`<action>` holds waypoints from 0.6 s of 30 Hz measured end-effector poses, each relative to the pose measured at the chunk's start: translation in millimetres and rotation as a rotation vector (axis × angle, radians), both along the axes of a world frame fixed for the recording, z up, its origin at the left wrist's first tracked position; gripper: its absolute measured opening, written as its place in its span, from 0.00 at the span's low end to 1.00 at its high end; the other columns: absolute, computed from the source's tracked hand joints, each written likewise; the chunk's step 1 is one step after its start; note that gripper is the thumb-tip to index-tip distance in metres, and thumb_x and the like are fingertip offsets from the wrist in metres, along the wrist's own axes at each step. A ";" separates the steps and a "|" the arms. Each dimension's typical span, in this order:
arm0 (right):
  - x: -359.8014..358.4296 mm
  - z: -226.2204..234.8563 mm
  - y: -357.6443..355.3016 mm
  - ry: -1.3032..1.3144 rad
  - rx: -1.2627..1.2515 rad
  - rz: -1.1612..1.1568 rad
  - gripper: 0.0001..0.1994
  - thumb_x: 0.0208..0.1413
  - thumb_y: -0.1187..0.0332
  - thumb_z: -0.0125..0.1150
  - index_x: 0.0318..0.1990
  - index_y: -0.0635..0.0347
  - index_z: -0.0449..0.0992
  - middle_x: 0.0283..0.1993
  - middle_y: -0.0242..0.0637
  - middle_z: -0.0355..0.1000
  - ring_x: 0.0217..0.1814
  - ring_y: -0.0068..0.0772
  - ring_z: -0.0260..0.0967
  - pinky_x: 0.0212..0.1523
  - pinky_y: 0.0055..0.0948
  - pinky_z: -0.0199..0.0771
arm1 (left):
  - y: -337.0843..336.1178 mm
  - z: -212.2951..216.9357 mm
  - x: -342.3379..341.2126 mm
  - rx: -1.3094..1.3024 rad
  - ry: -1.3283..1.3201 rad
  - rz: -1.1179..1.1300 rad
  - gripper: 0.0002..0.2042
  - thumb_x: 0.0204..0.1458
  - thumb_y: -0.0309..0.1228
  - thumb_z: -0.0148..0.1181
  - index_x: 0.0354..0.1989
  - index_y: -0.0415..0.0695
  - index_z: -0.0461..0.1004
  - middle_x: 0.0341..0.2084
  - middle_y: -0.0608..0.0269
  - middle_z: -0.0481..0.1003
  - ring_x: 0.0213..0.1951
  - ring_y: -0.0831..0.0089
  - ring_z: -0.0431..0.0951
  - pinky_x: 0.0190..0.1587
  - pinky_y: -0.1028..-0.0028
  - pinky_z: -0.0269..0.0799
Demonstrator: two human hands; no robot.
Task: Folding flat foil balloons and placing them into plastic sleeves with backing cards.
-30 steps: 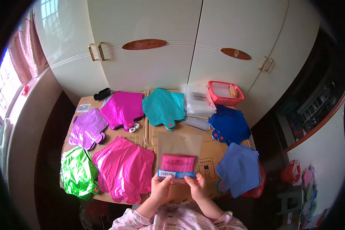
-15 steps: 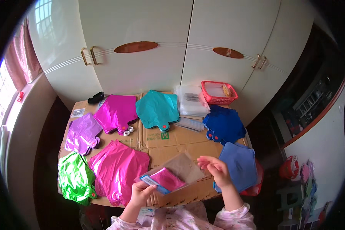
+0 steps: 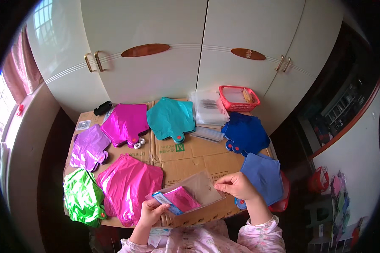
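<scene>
A clear plastic bag is held tilted above the near middle of the cardboard. Inside it lies a folded shiny pink piece, with a blue and white label at its left end. My left hand grips that left end, thumb on top. At the opposite end, my right hand is closed in a pinch at the bag's edge. Left of the bag lies a pile of pink foil pieces; a stack of light blue pieces lies beyond my right hand.
Stacks of green, lilac, magenta, teal and dark blue foil pieces ring the cardboard. Clear bags lie at the back beside a red basket. White cabinets stand behind.
My right hand has gone from spread fingers beside the bag to a pinch at its right edge. My left hand still holds the other end; the view has shifted slightly.
</scene>
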State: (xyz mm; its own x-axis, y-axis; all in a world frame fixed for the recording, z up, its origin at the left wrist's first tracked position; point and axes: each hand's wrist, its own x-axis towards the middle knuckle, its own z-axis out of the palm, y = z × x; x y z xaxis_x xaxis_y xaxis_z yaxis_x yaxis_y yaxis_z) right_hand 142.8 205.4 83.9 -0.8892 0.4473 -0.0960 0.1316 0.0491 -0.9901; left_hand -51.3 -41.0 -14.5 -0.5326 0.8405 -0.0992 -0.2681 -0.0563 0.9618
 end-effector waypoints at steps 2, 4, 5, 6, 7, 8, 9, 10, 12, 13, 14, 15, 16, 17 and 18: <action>1.0 -0.6 -0.3 -0.001 -0.018 0.007 0.06 0.52 0.72 0.64 0.34 0.67 0.79 0.28 0.30 0.76 0.30 0.15 0.69 0.32 0.17 0.70 | 1.8 3.1 0.5 -0.005 -0.042 0.002 0.05 0.50 0.22 0.63 0.35 0.35 0.79 0.28 0.66 0.79 0.30 0.82 0.76 0.34 0.81 0.73; 0.8 -1.1 0.3 -0.002 -0.055 0.025 0.06 0.51 0.72 0.65 0.33 0.67 0.79 0.28 0.30 0.76 0.30 0.16 0.69 0.32 0.17 0.70 | 2.4 4.7 0.5 -0.005 -0.085 -0.002 0.05 0.50 0.22 0.63 0.34 0.35 0.79 0.28 0.65 0.79 0.30 0.82 0.76 0.34 0.80 0.73; 0.1 -2.6 1.6 -0.005 -0.084 0.038 0.07 0.51 0.71 0.66 0.33 0.67 0.79 0.28 0.30 0.76 0.30 0.16 0.69 0.32 0.17 0.70 | 2.1 4.9 0.3 -0.003 -0.109 -0.008 0.05 0.49 0.22 0.63 0.34 0.35 0.79 0.28 0.65 0.79 0.30 0.81 0.76 0.34 0.80 0.73; -0.6 -4.0 2.7 -0.006 -0.114 0.051 0.07 0.51 0.71 0.66 0.32 0.66 0.79 0.28 0.30 0.76 0.30 0.16 0.69 0.32 0.17 0.70 | 1.7 5.2 -0.1 -0.001 -0.132 -0.014 0.05 0.49 0.22 0.63 0.34 0.35 0.79 0.28 0.65 0.79 0.31 0.81 0.76 0.34 0.80 0.73; -0.8 -5.0 3.4 -0.006 -0.138 0.064 0.07 0.50 0.71 0.67 0.32 0.66 0.79 0.28 0.30 0.76 0.30 0.16 0.69 0.32 0.17 0.70 | 1.1 4.3 -0.6 0.004 -0.113 -0.007 0.05 0.49 0.22 0.64 0.34 0.34 0.79 0.28 0.65 0.79 0.31 0.81 0.76 0.34 0.79 0.73; -0.6 -6.0 4.1 -0.005 -0.163 0.077 0.07 0.50 0.70 0.67 0.32 0.66 0.79 0.28 0.30 0.76 0.30 0.16 0.69 0.33 0.18 0.70 | 0.3 2.4 -1.2 0.008 -0.094 -0.001 0.05 0.49 0.22 0.64 0.33 0.34 0.79 0.28 0.65 0.79 0.31 0.81 0.76 0.35 0.79 0.73; -0.4 -7.1 4.9 -0.006 -0.188 0.090 0.07 0.50 0.70 0.67 0.32 0.66 0.79 0.28 0.30 0.76 0.30 0.16 0.69 0.33 0.18 0.70 | -0.4 1.3 -1.8 0.012 -0.076 0.005 0.05 0.49 0.22 0.64 0.33 0.34 0.79 0.28 0.64 0.79 0.31 0.80 0.77 0.35 0.79 0.73; -0.5 -8.4 5.8 -0.001 -0.239 0.111 0.08 0.49 0.69 0.68 0.32 0.65 0.79 0.28 0.29 0.75 0.30 0.16 0.69 0.33 0.17 0.70 | -1.1 1.4 -2.3 0.016 -0.095 -0.008 0.05 0.48 0.22 0.64 0.34 0.34 0.79 0.29 0.64 0.79 0.31 0.80 0.77 0.36 0.79 0.73; -0.2 -11.3 8.0 0.007 -0.339 0.152 0.09 0.48 0.68 0.69 0.33 0.64 0.79 0.29 0.27 0.74 0.31 0.16 0.69 0.34 0.17 0.69 | -1.7 1.7 -3.0 0.027 -0.133 -0.035 0.06 0.48 0.22 0.64 0.34 0.34 0.79 0.29 0.64 0.79 0.32 0.80 0.77 0.37 0.78 0.74; 0.2 -16.0 9.9 0.027 -0.402 0.183 0.09 0.49 0.68 0.68 0.34 0.63 0.78 0.30 0.26 0.74 0.33 0.16 0.69 0.36 0.17 0.69 | -1.0 3.2 -2.4 0.040 -0.133 -0.031 0.06 0.48 0.22 0.64 0.34 0.34 0.78 0.29 0.63 0.79 0.32 0.80 0.77 0.37 0.78 0.73; 1.0 -22.9 11.7 0.047 -0.465 0.215 0.09 0.50 0.69 0.67 0.36 0.62 0.77 0.32 0.26 0.74 0.34 0.15 0.68 0.37 0.17 0.69 | 0.4 5.7 -1.1 0.053 -0.133 -0.027 0.06 0.48 0.22 0.64 0.34 0.34 0.78 0.29 0.63 0.79 0.32 0.79 0.77 0.37 0.78 0.73; 1.3 -26.8 12.2 0.067 -0.529 0.248 0.09 0.52 0.69 0.66 0.37 0.62 0.76 0.33 0.26 0.74 0.35 0.15 0.68 0.38 0.17 0.69 | 1.4 7.0 -0.2 0.065 -0.132 -0.021 0.07 0.48 0.22 0.65 0.35 0.34 0.78 0.30 0.63 0.79 0.32 0.79 0.77 0.38 0.78 0.73; 0.1 -27.5 9.5 0.092 -0.563 0.259 0.09 0.51 0.69 0.66 0.37 0.61 0.76 0.33 0.25 0.73 0.35 0.14 0.67 0.38 0.17 0.68 | 2.1 6.3 0.1 0.077 -0.137 -0.021 0.07 0.48 0.22 0.65 0.35 0.34 0.78 0.30 0.63 0.79 0.32 0.79 0.77 0.38 0.77 0.73; -3.2 -27.2 5.0 0.116 -0.597 0.268 0.09 0.51 0.69 0.67 0.37 0.61 0.75 0.33 0.25 0.73 0.35 0.14 0.67 0.39 0.16 0.68 | 2.9 4.8 0.3 0.090 -0.143 -0.021 0.07 0.48 0.22 0.65 0.35 0.34 0.78 0.30 0.63 0.79 0.32 0.79 0.77 0.38 0.77 0.74; -5.9 -26.6 2.0 0.140 -0.634 0.281 0.09 0.51 0.68 0.67 0.37 0.60 0.75 0.33 0.24 0.72 0.36 0.14 0.67 0.39 0.16 0.67 | 2.8 3.4 0.5 0.101 -0.148 -0.018 0.07 0.48 0.22 0.65 0.35 0.33 0.78 0.30 0.62 0.79 0.32 0.79 0.77 0.38 0.77 0.74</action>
State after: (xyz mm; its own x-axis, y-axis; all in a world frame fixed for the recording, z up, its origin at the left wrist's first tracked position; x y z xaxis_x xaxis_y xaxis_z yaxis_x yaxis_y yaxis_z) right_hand 136.9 207.4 57.2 -0.9859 0.0945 -0.1381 0.0678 -0.5288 -0.8460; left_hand -50.7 -38.3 -11.1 -0.5031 0.8595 -0.0902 -0.4083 -0.1444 0.9014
